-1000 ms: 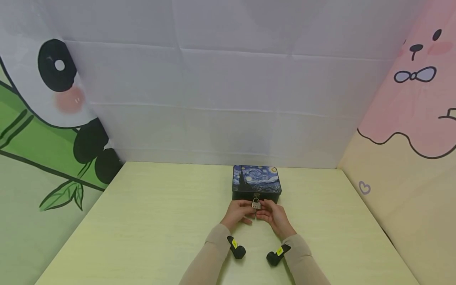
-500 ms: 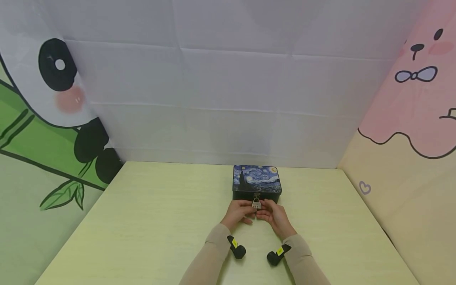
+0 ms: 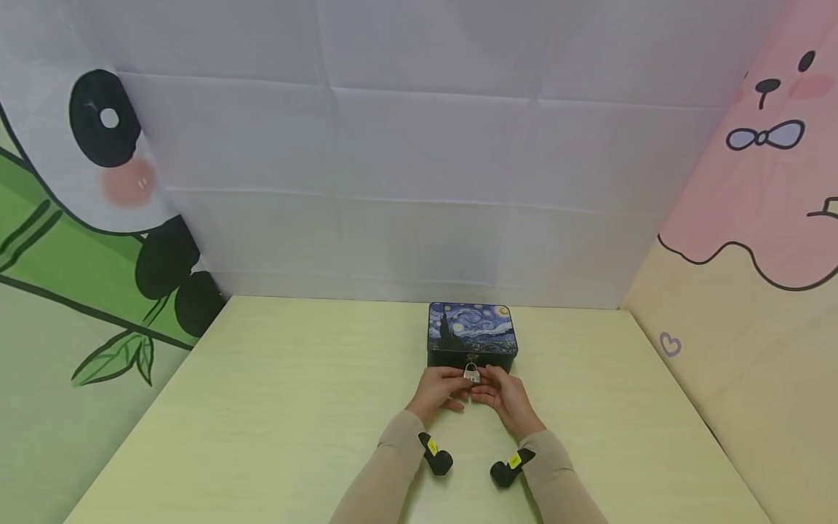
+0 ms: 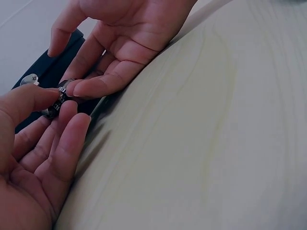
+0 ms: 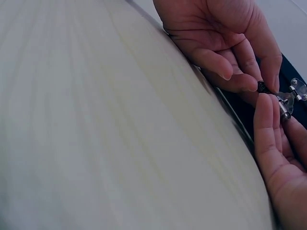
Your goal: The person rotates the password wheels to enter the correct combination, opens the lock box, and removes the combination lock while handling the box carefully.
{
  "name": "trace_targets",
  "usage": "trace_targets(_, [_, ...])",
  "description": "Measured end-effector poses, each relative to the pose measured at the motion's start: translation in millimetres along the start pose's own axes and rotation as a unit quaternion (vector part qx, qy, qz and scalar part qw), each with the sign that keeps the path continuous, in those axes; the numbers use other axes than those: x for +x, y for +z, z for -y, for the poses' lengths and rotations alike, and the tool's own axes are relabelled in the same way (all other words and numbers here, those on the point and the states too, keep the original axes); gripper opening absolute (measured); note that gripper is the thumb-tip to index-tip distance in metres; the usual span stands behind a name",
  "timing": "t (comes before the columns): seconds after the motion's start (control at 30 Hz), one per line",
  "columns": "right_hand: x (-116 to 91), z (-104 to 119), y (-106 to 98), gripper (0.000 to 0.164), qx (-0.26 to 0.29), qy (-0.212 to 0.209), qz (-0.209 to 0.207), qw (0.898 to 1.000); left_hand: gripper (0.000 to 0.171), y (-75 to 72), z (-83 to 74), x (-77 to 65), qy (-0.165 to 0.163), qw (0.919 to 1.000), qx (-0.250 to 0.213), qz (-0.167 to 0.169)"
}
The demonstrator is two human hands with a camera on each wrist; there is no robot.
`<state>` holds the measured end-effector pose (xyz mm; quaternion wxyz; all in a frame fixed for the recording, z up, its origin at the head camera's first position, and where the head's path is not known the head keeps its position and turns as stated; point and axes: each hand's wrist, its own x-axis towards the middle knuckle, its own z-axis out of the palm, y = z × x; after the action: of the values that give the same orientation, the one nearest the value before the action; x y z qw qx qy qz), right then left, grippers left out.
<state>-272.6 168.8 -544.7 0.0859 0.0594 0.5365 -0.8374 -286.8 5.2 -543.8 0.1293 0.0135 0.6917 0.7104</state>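
Note:
A small tin box, its lid printed with a blue swirling night-sky painting, sits closed near the back of the table. From the metal clasp on its dark front hangs a silver combination padlock. My left hand pinches the padlock from the left, thumb against the number dials. From the other side my right hand holds it between the fingertips. Fingers cover much of the lock body in both wrist views, and the digits are too small to read.
The pale yellow tabletop stretches around the box and forearms. Behind it rises a white cloth backdrop. Cartoon-printed panels stand at left and right. A black wrist camera is strapped to the left sleeve, another camera to the right.

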Motion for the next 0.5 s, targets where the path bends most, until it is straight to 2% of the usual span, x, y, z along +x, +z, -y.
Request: trace_targets(0.5, [1.7, -0.8, -0.4, 0.043, 0.004, 0.000, -0.002, 1.000, 0.025, -0.6, 0.2, 1.7, -0.011, 0.9999, 0.004, -0.005])
